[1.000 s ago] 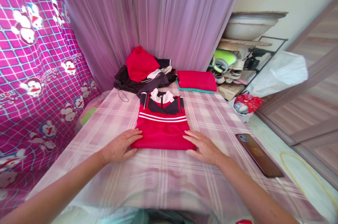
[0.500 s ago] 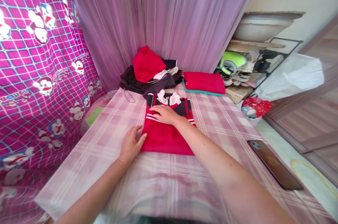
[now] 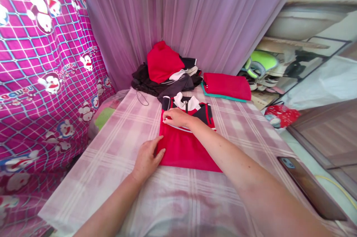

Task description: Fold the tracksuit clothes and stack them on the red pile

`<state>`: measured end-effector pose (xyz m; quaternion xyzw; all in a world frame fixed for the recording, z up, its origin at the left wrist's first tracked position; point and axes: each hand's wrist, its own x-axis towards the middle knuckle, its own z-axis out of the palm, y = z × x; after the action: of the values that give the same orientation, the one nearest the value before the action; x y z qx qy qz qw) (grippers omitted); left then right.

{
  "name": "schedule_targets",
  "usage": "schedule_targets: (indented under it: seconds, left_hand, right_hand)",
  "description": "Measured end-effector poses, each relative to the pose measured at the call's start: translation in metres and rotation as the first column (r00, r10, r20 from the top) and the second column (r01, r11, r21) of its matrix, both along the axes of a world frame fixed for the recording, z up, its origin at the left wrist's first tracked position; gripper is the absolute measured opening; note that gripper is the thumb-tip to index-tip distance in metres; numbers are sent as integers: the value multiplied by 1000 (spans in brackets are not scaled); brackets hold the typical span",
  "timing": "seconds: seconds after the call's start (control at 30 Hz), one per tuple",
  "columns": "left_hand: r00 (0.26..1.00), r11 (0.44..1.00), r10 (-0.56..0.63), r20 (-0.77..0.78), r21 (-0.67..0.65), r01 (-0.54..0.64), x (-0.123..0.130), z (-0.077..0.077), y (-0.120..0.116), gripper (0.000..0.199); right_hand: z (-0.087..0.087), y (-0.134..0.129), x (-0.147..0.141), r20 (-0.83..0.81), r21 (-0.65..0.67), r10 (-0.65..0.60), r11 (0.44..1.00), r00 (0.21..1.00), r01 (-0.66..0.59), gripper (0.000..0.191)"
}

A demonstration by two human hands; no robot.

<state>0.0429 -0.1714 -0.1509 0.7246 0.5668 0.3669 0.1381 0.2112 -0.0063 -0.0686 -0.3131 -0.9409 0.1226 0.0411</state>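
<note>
A folded red polo shirt with a white collar, dark shoulders and white stripes lies face up on the checked cloth, its collar away from me. My right hand reaches across the shirt's chest. Its fingers are closed in a pinch on the fabric near the left edge, by the white stripes. At the shirt's lower left edge rests my left hand, thumb and fingers apart, the tips touching the red cloth. My right forearm hides part of the shirt's right side.
Behind the shirt is a loose heap of red and black clothes. To its right sits a folded red and teal stack. A phone lies at the table's right edge. Beyond stands a shoe rack; a purple curtain hangs behind.
My right hand's fingers have gone from lying flat on the chest to pinching the fabric near the left edge. The view has shifted slightly; my left hand stays at the lower left edge.
</note>
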Motion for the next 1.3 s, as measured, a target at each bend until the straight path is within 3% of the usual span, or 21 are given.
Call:
schedule_targets:
  seconds: [0.17, 0.3, 0.43, 0.63, 0.8, 1.0, 1.17, 1.3]
  left_hand:
    - [996, 999, -46, -72, 7, 46, 0, -2, 1, 36]
    - [996, 999, -3, -88, 35, 6, -1, -4, 1, 35]
    - [994, 997, 40, -102, 69, -33, -4, 0, 1, 39]
    - [953, 999, -43, -299, -4, 44, 16, 23, 33, 49]
    - [890, 995, -3, -457, -91, -43, 44, 24, 64, 59]
    - [875, 992, 15, -484, -100, -73, 42, 14, 69, 61]
    - [858, 987, 0, -514, -140, -84, 45, 29, 71, 60]
    - [866, 1000, 24, -499, -6, -31, 60, 34, 61, 56]
  right_hand:
    - [-26, -13, -7, -126, 37, -182, 982, 975, 188, 22]
    - [-22, -32, -3, -257, 93, -246, 956, 935, 277, 37]
    - [-15, -69, 23, -367, 104, -273, 938, 889, 331, 37]
    - [-34, -111, 72, -246, 85, -363, 916, 899, 393, 39]
    - [-48, -111, 99, -86, 105, -498, 857, 863, 505, 51]
    - [-58, -103, 119, -39, 26, -667, 744, 744, 668, 53]
    - [-55, -102, 120, -54, -3, -659, 751, 750, 660, 53]
    - [-47, -117, 120, -114, 36, -627, 772, 770, 634, 52]
